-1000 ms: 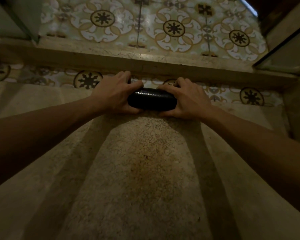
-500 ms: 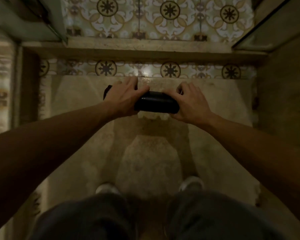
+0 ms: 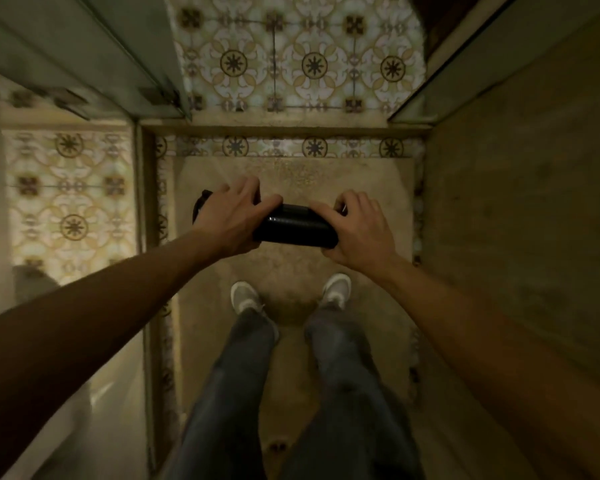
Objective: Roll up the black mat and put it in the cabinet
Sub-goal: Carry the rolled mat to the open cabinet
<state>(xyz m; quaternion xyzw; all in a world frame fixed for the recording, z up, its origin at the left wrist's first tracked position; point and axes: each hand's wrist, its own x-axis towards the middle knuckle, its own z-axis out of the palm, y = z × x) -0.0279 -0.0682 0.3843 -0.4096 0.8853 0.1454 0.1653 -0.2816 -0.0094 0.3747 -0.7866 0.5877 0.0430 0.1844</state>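
The black mat (image 3: 293, 226) is a tight horizontal roll held in the air in front of me, above the floor. My left hand (image 3: 231, 220) grips its left part, and the roll's left end sticks out past that hand. My right hand (image 3: 359, 230) grips the right part, fingers curled over the top. I look straight down past the roll at my legs and two pale shoes (image 3: 336, 292). No cabinet can be told apart with certainty in this dim view.
I stand on a beige speckled floor (image 3: 291, 174) bordered by patterned tiles (image 3: 312, 67). A raised sill (image 3: 284, 129) crosses ahead. A grey-green door or panel (image 3: 118, 53) stands at upper left, a plain wall (image 3: 520, 202) at right.
The roll has come up off the floor in both hands. The view has risen and pulled back, so my legs and shoes now show below the roll.
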